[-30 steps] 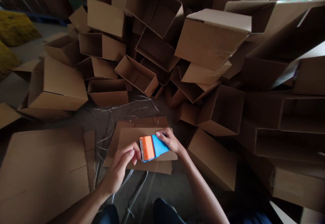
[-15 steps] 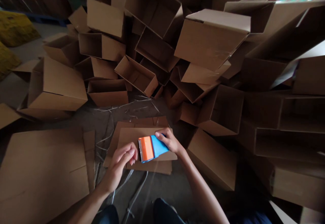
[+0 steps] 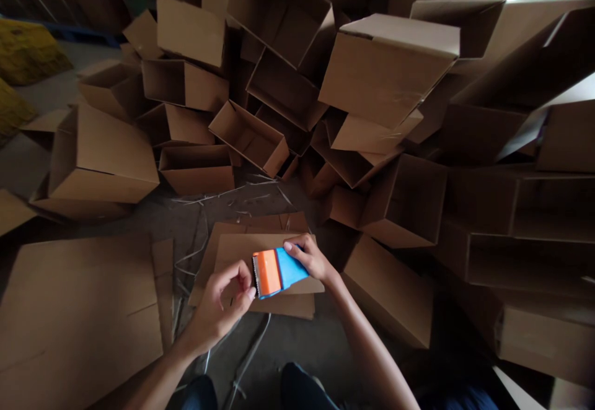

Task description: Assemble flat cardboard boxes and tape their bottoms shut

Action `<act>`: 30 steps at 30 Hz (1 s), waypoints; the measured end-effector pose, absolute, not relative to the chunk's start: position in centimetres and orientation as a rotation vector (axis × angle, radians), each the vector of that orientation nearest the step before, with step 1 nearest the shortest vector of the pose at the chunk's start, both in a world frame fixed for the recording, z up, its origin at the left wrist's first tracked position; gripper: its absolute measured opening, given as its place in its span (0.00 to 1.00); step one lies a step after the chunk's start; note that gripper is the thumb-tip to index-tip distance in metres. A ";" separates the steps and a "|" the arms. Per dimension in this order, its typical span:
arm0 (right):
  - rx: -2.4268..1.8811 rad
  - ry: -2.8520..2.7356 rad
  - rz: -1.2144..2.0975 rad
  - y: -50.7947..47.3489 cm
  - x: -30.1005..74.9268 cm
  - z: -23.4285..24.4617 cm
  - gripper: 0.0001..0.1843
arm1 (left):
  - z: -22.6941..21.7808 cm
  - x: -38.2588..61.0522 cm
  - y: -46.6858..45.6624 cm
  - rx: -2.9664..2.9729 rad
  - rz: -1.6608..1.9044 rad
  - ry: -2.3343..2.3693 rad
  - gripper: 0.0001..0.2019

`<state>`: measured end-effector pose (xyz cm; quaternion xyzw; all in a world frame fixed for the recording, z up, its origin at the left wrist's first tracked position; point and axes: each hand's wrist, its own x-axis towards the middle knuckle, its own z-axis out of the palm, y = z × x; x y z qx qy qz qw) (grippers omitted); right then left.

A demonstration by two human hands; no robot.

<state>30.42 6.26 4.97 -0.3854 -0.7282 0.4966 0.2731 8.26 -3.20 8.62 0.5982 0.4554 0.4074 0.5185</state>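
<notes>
My right hand (image 3: 310, 257) is wrapped round the blue handle end of a tape dispenser (image 3: 268, 272). The dispenser has an orange front part and a serrated edge facing left. At that edge, the thumb and curled fingers of my left hand (image 3: 229, 295) come together in a pinch, the thumb touching or very near the lower corner. Whether a tape end lies between them is too small to tell. Beneath both hands lie flat cardboard sheets (image 3: 227, 249), stacked on the floor.
Open cardboard boxes (image 3: 251, 140) are heaped ahead and along the right side. A large flat cardboard sheet (image 3: 79, 317) lies at the left. Pale plastic straps (image 3: 253, 348) are scattered over the floor. Yellow wrapped bundles (image 3: 30, 54) stand at the far left.
My left hand has shifted slightly right, its thumb moving to the dispenser's serrated edge and its index finger arching. The dispenser and my right hand stay practically still.
</notes>
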 end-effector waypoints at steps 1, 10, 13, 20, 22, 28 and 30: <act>-1.039 -1.959 1.334 6.3 30.4 5.0 0.31 | 8.6 8.3 -3.2 1.459 0.984 1.108 0.14; -1.057 -1.972 1.322 6.2 30.4 5.0 0.32 | 8.9 8.5 -3.0 1.634 1.029 1.198 0.12; -1.057 -1.974 1.328 6.2 30.4 5.1 0.32 | 8.7 8.5 -2.8 1.679 1.041 1.193 0.12; -1.025 -1.993 1.317 6.2 30.3 5.1 0.31 | 8.1 8.3 -2.4 1.703 1.075 1.174 0.12; -1.002 -1.990 1.316 6.2 30.2 5.1 0.31 | 7.9 8.3 -2.3 1.695 1.092 1.157 0.12; -1.009 -1.988 1.320 6.2 30.2 5.3 0.30 | 6.9 7.9 -2.1 1.615 1.130 1.065 0.13; -1.029 -1.990 1.320 6.1 30.2 5.3 0.31 | 6.6 7.7 -2.1 1.591 1.121 1.046 0.13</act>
